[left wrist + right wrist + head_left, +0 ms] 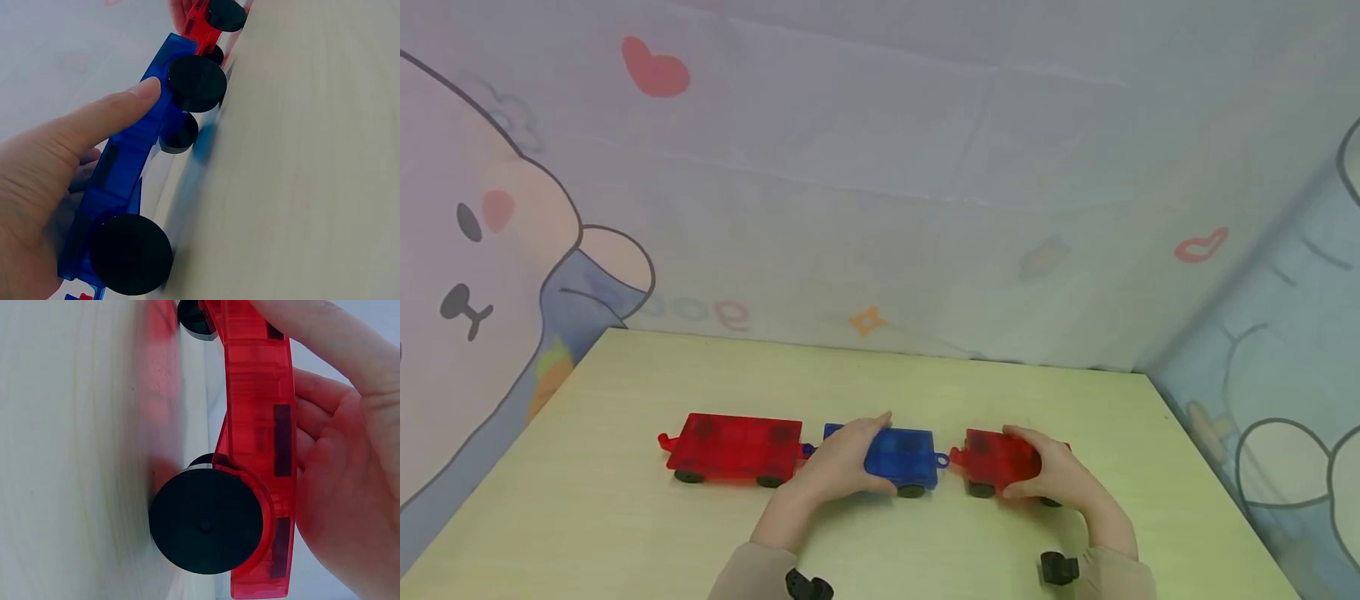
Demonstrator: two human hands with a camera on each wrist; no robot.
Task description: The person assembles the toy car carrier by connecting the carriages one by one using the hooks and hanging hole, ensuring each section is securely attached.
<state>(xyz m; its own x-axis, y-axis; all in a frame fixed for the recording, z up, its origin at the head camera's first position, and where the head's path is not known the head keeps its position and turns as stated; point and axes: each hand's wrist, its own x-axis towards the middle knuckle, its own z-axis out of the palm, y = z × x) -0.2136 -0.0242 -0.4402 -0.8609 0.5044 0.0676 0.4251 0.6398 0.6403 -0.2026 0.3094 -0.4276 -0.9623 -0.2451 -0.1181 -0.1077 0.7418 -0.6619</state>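
In the head view my left hand (847, 460) grips a translucent blue toy train car (906, 457) across its top, thumb on the near side. The left wrist view shows that thumb along the blue side, above black wheels (197, 84). My right hand (1054, 468) holds a shorter red toy train car (988, 457) by its near and far sides. A red hook (956, 456) on this car meets the blue loop (942, 460) at the blue car's right end. At the left, a longer red toy train car (734, 450) stands in line, its right end at the blue car's hook (808, 450).
All three cars stand in a row on a pale wooden table (625, 533). A printed cloth backdrop (880, 167) hangs behind the table's far edge. Black wrist cameras (1060, 568) sit at both sleeves.
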